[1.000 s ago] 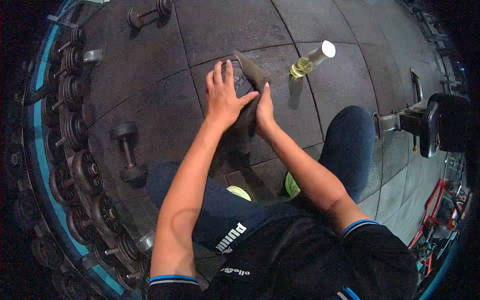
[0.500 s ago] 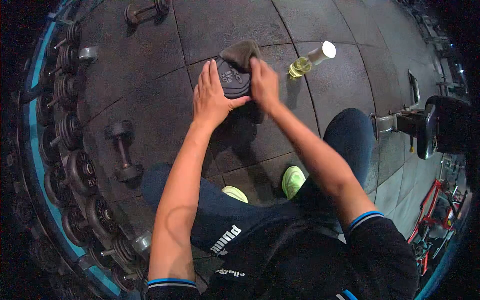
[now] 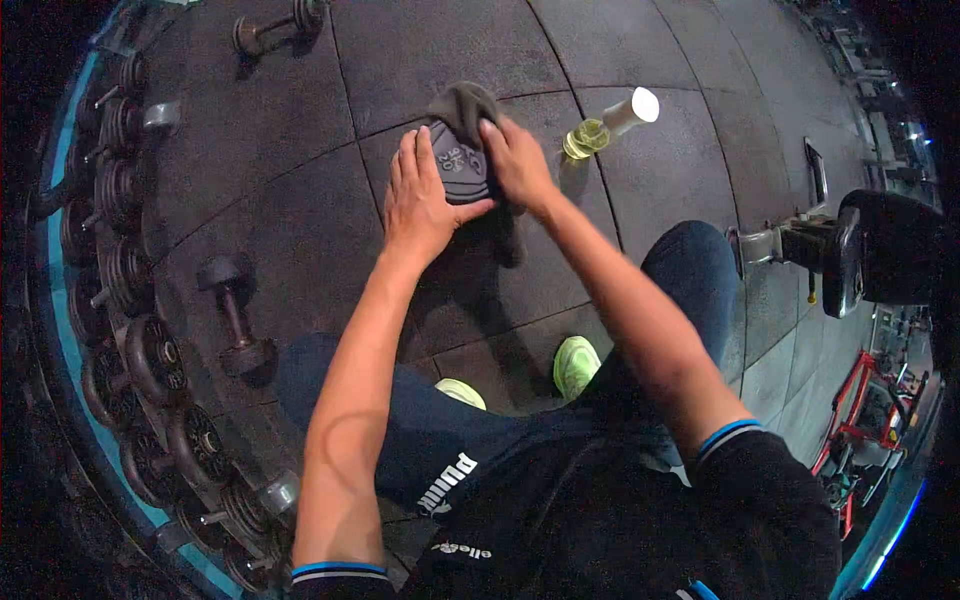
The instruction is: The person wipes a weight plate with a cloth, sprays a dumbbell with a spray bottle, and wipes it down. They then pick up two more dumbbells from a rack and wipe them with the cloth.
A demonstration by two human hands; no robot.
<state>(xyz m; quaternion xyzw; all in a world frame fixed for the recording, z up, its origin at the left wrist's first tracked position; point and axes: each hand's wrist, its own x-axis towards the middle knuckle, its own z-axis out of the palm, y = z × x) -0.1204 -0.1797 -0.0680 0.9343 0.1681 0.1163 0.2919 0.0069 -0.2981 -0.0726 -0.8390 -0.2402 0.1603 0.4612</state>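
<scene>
A dark dumbbell point(image 3: 460, 168) stands on end on the floor in front of me, its marked end face turned up. My left hand point(image 3: 418, 210) is wrapped round the near left side of this head, fingers along the left edge and thumb across the front. Bunched over the far edge is a grey-brown cloth point(image 3: 464, 108). My right hand point(image 3: 522, 172) grips the cloth and presses it to the dumbbell's right side. Just right of that hand stands a clear bottle point(image 3: 588, 138) of yellow liquid with a white top.
Another dumbbell point(image 3: 236, 315) lies on the rubber floor point(image 3: 290, 230) to the left, and one more point(image 3: 278, 30) lies farther off. A rack of dumbbells point(image 3: 122, 190) lines the left side. On the right are a padded bench point(image 3: 850, 255) and a red-framed machine point(image 3: 850, 420).
My right hand has shifted slightly across the dumbbell, and the cloth is bunched differently over the far edge. My left hand keeps its hold. The whole view has shifted a little.
</scene>
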